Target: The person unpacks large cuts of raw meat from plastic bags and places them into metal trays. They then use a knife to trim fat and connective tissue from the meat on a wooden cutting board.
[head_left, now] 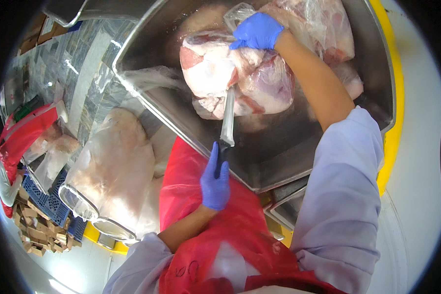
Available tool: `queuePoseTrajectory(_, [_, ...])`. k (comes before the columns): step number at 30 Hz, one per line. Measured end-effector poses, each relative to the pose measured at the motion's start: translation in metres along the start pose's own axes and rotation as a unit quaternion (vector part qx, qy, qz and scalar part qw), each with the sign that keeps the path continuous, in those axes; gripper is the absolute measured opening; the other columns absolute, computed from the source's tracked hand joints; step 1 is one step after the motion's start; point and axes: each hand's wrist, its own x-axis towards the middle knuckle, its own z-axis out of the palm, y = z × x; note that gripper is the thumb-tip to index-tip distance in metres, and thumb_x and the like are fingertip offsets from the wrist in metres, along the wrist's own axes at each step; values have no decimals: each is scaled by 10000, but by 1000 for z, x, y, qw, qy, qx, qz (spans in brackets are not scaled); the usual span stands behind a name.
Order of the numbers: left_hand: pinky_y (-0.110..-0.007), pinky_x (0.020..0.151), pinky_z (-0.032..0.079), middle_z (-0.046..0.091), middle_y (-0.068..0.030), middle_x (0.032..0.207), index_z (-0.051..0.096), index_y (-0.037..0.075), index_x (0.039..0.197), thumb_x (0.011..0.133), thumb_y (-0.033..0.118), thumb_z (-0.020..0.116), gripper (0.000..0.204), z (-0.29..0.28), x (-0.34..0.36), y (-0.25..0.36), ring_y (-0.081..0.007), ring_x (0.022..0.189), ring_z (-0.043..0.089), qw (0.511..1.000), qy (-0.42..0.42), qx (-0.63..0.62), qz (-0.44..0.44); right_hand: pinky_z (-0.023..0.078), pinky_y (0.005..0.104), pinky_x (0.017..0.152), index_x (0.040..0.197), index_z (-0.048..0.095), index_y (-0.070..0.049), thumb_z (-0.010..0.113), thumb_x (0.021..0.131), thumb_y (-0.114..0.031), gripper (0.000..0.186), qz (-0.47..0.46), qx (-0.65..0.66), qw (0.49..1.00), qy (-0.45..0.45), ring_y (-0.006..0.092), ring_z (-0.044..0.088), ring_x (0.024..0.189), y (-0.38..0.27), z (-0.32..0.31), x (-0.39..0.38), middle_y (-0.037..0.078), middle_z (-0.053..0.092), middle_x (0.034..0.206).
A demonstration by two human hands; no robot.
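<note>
The bagged cut of meat [237, 73] lies in the steel tub [377, 73], straight ahead of and above the left hand [215, 181] in the picture. The knife [227, 117] bridges the gap between them. The left hand is clamped around the dark handle, and the blade's long axis runs nearly straight up the frame, its tip meeting the lower middle of the meat, where the plastic wrap stretches over it. The right hand [257, 30] is the nearer one to the meat — it rests on the far top edge, fingers closed on a bunched fold of the clear wrap, the forearm crossing the tub from the right.

Whether the tip has pierced the wrap or only touches it is hard to tell; glare on the plastic blurs that spot. More bagged meat [323, 24] sits behind, partly cut off by the frame's top edge. The red apron [196, 235] hides the tub's near rim — and the fisheye bends every steel edge.
</note>
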Motion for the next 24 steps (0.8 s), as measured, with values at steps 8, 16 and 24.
queuePoseTrajectory(8, [-248,960,371,512,-111,1321,298,24,1445,899,-17,477,576,53,1,23,-132,1156,480,995,17,-66,-71,516,447,621,770,681,-100,470,870,-493,457,33,-47,998,18,309,662,696,-4,-11,3,147,673,748])
queuePoseTrajectory(16, [-268,847,435,620,-118,1067,347,75,1431,886,61,541,578,-50,46,40,-130,913,540,981,-141,123,-48,500,431,700,708,645,-101,372,908,-588,593,82,-36,993,74,323,637,742,-12,10,-22,137,648,717])
queuePoseTrajectory(24, [-266,645,462,592,-27,790,493,68,1338,880,197,605,489,-102,105,70,-97,674,517,948,-242,202,-47,462,438,665,683,600,-81,455,866,-592,562,83,-106,990,29,317,599,653,-39,-48,-84,133,606,647])
